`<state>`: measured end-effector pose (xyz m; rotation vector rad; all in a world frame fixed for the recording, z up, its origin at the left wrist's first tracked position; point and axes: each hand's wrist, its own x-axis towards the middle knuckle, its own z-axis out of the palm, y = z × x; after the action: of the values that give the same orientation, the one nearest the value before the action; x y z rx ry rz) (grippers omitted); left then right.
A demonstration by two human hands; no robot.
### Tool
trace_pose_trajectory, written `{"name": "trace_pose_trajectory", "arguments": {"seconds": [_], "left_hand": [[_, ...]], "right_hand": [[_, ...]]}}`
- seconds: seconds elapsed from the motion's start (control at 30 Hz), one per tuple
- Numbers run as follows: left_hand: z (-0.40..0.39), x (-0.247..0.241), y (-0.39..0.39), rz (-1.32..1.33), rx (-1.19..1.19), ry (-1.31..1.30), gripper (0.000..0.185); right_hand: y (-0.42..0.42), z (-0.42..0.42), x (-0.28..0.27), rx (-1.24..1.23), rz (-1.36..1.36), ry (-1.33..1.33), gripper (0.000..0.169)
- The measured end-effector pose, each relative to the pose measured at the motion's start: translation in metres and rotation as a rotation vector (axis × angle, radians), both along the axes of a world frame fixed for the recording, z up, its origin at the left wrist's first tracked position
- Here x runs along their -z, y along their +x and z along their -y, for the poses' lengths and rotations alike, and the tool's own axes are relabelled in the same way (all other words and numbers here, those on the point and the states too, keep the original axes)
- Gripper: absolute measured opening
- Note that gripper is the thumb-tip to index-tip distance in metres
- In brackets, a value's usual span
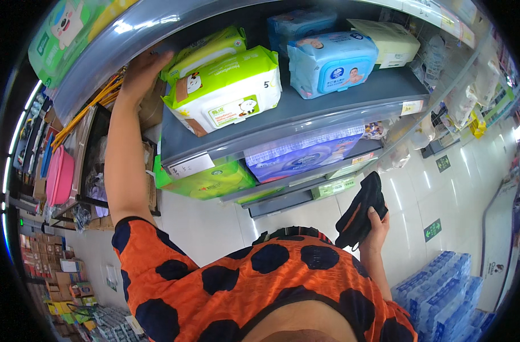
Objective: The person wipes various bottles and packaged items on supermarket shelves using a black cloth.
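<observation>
My left hand reaches up to the left end of a dark grey shelf. It is beside a green pack of wipes at the back; its fingers are blurred in shadow, so contact is unclear. In front of that pack sits a green and white pack of baby wipes with a panda on it. To the right are a blue pack of baby wipes and a pale green pack. Low on the right, my right hand grips a folded black cloth item.
Below, another shelf holds a purple tissue pack and a green pack. A clear panel borders the shelves at right. A pink plastic basin is at left. Shrink-wrapped bottles are stacked on the tiled floor.
</observation>
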<state>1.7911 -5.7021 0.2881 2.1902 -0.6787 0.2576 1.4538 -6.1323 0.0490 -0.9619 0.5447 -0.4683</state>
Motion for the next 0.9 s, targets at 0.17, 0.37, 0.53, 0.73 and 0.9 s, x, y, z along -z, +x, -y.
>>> {"name": "trace_pose_trajectory", "arguments": {"seconds": [0.17,0.37,0.53,0.73,0.9], "left_hand": [[0.040,-0.019,-0.076,0.246,0.220,0.314,0.075],[0.080,-0.007,-0.111,0.188,0.127,0.595,0.075],[0.085,-0.001,-0.113,0.268,0.080,0.671,0.070],[0.085,0.002,-0.114,0.287,0.071,0.625,0.072],[0.116,0.008,-0.137,0.455,-0.104,0.535,0.065]], "right_hand": [[0.002,-0.005,-0.004,0.021,-0.009,0.024,0.048],[0.004,-0.008,-0.014,-0.033,-0.042,-0.017,0.053],[0.003,-0.005,-0.010,0.029,-0.020,-0.003,0.049],[0.005,0.016,-0.010,0.015,-0.008,0.032,0.050],[0.019,0.065,0.002,-0.049,0.020,0.009,0.051]]}}
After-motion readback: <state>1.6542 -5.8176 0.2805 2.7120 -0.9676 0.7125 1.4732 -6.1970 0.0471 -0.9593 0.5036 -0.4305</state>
